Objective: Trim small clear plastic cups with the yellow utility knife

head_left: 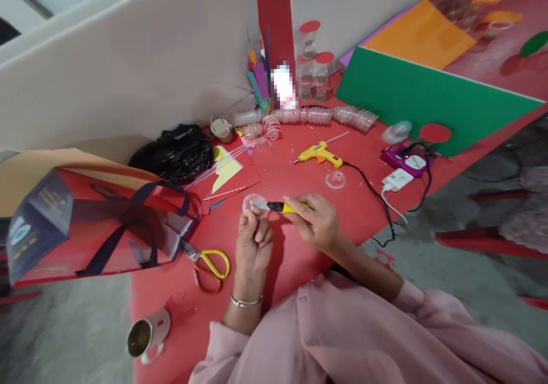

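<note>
My left hand (pixel 254 240) pinches a small clear plastic lid (pixel 247 201) by its near edge, above the red table. In my right hand (pixel 320 222) is a yellow and black utility knife (pixel 277 206), its blade pointing left and lying across the lid. Whether the blade has cut into the plastic I cannot tell. Another clear plastic lid (pixel 335 180) lies on the table beyond my right hand. Behind it rests a yellow glue gun (pixel 320 154) with a black cord.
Scissors (pixel 213 263) and a mug (pixel 149 332) are on the left, near a red bag (pixel 107 224). Stacked clear plastic cups (pixel 317 115) lie along the back. A purple power strip (pixel 402 158) and a green board (pixel 428 104) are on the right.
</note>
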Demonstrator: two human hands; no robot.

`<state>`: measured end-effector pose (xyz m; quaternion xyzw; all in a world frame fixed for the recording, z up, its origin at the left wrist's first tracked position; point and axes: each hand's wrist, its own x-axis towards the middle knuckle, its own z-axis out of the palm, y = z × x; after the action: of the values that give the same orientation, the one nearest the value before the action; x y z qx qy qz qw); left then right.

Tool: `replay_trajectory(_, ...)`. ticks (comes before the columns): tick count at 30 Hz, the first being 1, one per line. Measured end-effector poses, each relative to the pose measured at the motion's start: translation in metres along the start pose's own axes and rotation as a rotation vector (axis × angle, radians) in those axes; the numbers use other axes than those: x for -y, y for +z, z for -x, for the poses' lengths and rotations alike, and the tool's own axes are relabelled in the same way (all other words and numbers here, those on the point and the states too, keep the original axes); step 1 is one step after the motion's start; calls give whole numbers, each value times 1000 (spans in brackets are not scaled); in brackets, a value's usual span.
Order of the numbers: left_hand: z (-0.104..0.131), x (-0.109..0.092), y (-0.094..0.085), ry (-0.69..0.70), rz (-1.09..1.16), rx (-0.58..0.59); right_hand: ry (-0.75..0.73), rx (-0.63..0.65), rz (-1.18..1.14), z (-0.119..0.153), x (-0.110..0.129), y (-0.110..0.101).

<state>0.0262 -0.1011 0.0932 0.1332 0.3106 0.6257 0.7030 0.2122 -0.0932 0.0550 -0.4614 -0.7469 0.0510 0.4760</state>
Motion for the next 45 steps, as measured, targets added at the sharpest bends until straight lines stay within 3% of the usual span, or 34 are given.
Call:
replay_trajectory(13, 2, -2, 0, 38, 4, -27, 32, -79, 13, 1, -3, 2)
replay_trajectory(18, 0, 1, -3, -9, 3, -14, 1, -17, -41, 2, -1, 3)
replay_trajectory(32, 0, 0, -6, 23, 58, -17, 31, -73, -11, 2, -4, 3)
replay_trajectory(37, -2, 1, -7, -9, 43, -7, 9, -1, -52, 4, -3, 6)
replay_trajectory(42, -3, 2, -9, 19, 43, -20, 53, -70, 1, 4, -5, 5)
replay_trajectory(45, -2, 2, -7, 4, 33, -13, 23, -4, -20, 3, -3, 5)
